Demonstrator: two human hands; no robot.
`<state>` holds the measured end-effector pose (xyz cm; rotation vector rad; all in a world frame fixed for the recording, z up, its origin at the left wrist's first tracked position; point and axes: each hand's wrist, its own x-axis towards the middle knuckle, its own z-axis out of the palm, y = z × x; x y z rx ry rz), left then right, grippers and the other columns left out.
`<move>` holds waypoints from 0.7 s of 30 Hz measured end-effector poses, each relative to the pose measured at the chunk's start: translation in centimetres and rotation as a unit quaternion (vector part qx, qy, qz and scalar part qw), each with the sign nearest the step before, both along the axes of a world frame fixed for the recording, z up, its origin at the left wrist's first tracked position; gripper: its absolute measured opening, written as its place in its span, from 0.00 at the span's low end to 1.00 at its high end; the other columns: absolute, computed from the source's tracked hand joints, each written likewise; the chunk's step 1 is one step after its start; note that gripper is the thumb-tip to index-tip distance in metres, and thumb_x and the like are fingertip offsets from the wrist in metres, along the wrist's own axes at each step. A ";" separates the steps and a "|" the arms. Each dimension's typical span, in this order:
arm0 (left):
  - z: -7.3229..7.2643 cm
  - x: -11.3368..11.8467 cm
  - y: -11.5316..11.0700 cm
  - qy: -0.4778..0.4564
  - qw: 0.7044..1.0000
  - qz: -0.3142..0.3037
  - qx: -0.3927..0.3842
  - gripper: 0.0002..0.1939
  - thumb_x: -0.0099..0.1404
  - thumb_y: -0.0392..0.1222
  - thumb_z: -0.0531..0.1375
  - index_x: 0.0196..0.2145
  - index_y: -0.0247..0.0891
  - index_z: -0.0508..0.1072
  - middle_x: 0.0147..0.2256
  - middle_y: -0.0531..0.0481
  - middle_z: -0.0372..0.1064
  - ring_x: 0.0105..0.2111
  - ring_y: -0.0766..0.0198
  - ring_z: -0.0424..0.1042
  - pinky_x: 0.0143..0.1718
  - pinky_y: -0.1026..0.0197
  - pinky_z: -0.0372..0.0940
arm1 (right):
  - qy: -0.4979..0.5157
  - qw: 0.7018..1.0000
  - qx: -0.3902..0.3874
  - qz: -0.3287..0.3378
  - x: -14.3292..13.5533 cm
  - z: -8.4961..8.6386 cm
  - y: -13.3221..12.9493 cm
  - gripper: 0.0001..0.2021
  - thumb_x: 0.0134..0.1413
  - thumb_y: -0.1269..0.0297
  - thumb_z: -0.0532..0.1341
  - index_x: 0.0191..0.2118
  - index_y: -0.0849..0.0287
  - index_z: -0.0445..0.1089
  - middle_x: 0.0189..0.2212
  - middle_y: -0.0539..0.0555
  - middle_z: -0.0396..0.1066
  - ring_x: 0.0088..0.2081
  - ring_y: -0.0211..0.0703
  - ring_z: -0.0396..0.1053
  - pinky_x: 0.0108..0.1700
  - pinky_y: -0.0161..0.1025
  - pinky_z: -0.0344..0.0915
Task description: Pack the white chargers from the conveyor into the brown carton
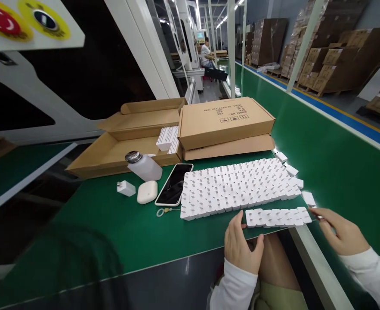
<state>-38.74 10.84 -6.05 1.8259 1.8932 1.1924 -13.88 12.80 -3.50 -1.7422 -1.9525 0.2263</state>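
Near the table's front edge lies a short row of white plug chargers, metal prongs facing up. My left hand is at the row's left end, thumb apart from the fingers, holding nothing. At the other end, the thumb and index finger of my right hand pinch together. Whatever is between them is too small to make out. Behind the row stands a large block of similar chargers, packed side by side with prongs up. Several loose white chargers run along the block's right side.
A phone, a white earbud case, a single charger and a pump bottle lie left of the block. Behind them are an open carton and a closed carton. A person sits farther back.
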 end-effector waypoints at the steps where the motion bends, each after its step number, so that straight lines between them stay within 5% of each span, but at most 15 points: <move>1: 0.3 -0.2 0.2 0.018 1.000 -0.008 0.001 0.31 0.55 0.40 0.58 0.55 0.40 0.53 0.47 0.39 0.62 0.40 0.54 0.68 0.40 0.49 0.67 | -0.072 0.995 0.052 0.047 0.2 0.5 0.5 0.16 0.56 0.61 0.48 0.46 0.58 0.65 0.42 0.57 0.70 0.39 0.48 0.70 0.38 0.46 0.68; 3: 0.7 -0.5 0.6 0.072 0.997 -0.033 0.013 0.33 0.53 0.39 0.60 0.55 0.41 0.54 0.49 0.40 0.60 0.43 0.53 0.67 0.36 0.54 0.69 | -0.167 0.965 0.129 0.153 -0.3 1.7 1.5 0.18 0.55 0.60 0.53 0.50 0.60 0.63 0.44 0.58 0.68 0.42 0.47 0.68 0.37 0.41 0.68; 6: 1.1 -0.8 1.4 0.148 0.985 -0.079 0.034 0.31 0.52 0.39 0.62 0.53 0.44 0.58 0.49 0.43 0.61 0.42 0.54 0.68 0.35 0.57 0.70 | -0.235 0.921 0.148 0.272 -2.8 2.8 2.9 0.24 0.54 0.51 0.53 0.50 0.65 0.61 0.45 0.62 0.67 0.44 0.50 0.66 0.38 0.43 0.66; 11: 0.8 -1.0 2.6 0.175 0.977 -0.110 0.052 0.21 0.55 0.38 0.60 0.48 0.43 0.63 0.45 0.45 0.64 0.40 0.57 0.70 0.34 0.59 0.70 | -0.305 0.887 0.118 0.327 -6.0 2.4 5.1 0.27 0.55 0.44 0.46 0.47 0.62 0.63 0.27 0.54 0.68 0.25 0.42 0.65 0.21 0.38 0.52; 16: 1.4 -1.1 1.1 0.128 0.983 -0.063 0.114 0.21 0.58 0.39 0.57 0.50 0.40 0.62 0.44 0.42 0.62 0.32 0.62 0.70 0.23 0.63 0.67 | -0.326 0.878 0.157 0.313 -4.6 1.7 4.8 0.24 0.56 0.44 0.46 0.41 0.61 0.65 0.20 0.51 0.64 0.19 0.41 0.62 0.19 0.39 0.44; 18: 2.0 -1.0 0.0 0.086 0.977 -0.074 0.178 0.20 0.58 0.36 0.54 0.50 0.37 0.62 0.40 0.41 0.62 0.35 0.59 0.69 0.25 0.63 0.68 | -0.253 0.923 0.126 0.263 -2.5 1.7 3.3 0.24 0.58 0.46 0.43 0.41 0.61 0.65 0.21 0.53 0.67 0.20 0.41 0.63 0.20 0.38 0.49; 21: 2.7 0.7 -0.9 0.049 0.957 -0.185 0.216 0.19 0.56 0.29 0.52 0.47 0.35 0.62 0.36 0.43 0.65 0.36 0.61 0.69 0.32 0.63 0.69 | -0.118 0.991 0.030 0.052 1.7 2.0 -0.3 0.24 0.61 0.53 0.35 0.44 0.58 0.63 0.23 0.55 0.69 0.19 0.40 0.64 0.23 0.37 0.56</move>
